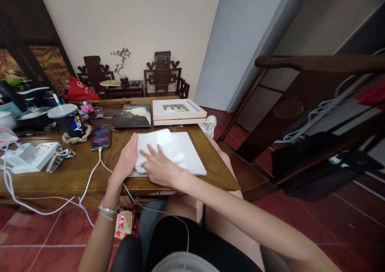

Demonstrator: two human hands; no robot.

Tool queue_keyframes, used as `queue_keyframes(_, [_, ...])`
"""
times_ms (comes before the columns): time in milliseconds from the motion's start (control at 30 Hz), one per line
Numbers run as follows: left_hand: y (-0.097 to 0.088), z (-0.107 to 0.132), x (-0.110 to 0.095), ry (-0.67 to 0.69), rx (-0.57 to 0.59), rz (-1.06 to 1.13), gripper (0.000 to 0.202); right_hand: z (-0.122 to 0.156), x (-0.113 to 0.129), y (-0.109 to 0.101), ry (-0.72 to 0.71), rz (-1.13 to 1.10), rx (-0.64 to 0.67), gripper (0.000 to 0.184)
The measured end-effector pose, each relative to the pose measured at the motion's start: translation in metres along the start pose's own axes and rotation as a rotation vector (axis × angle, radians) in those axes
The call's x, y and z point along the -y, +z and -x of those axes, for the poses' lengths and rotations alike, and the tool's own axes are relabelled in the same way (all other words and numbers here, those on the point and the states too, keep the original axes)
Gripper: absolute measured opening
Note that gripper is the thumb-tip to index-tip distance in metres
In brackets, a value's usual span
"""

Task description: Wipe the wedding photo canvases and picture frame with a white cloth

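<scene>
Two grips meet at one white board (194,155) on the tabletop (221,171). One folded white cloth (162,139) lies on the board, under the right grip (159,165), whose fingers are spread flat instead of clamped, probably to share pressure across the fabric. Left grip (128,159) has its fingers extended close together along the board's near-left edge, touching the cloth's side too, seemingly to stop both sliding. Beyond the grips sit one dark picture panel (132,116) and pale picture frames (177,113), apparently two, stacked, perhaps set back to leave room. Left of the left grip are one phone (101,137), one lidded cup (69,117) and one power strip (45,155), out of the arms' way.
</scene>
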State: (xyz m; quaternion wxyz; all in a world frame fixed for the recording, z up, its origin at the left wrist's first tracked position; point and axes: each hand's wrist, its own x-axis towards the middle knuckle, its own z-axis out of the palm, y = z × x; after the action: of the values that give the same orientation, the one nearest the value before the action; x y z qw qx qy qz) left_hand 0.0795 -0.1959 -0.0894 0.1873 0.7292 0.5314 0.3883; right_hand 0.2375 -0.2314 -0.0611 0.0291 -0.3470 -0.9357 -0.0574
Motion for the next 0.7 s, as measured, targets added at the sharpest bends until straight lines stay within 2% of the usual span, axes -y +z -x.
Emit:
queue_keyframes(100, [0.002, 0.000, 0.001, 0.020, -0.011, -0.036, 0.061, 0.018, 0.005, -0.007, -0.122, -0.051, 0.021, 0.033])
queue_keyframes(200, [0.004, 0.001, 0.002, 0.032, 0.008, -0.059, 0.062, 0.036, 0.009, -0.023, -0.175, -0.109, 0.086, 0.029])
queue_keyframes(367, [0.008, 0.001, 0.008, 0.042, 0.123, -0.169, 0.059, 0.049, 0.000, -0.043, -0.037, -0.133, 0.185, 0.025])
queue_keyframes(500, [0.010, 0.001, 0.017, 0.115, 0.199, -0.282, 0.052, 0.027, -0.027, -0.033, 0.127, -0.074, 0.139, 0.029])
queue_keyframes(600, [0.011, 0.002, 0.021, 0.138, 0.192, -0.324, 0.050, -0.001, -0.049, -0.022, 0.243, -0.088, 0.089, 0.029])
queue_keyframes(700, [0.010, 0.002, 0.021, 0.153, 0.172, -0.324, 0.048, -0.032, -0.060, -0.017, 0.289, -0.144, 0.065, 0.029])
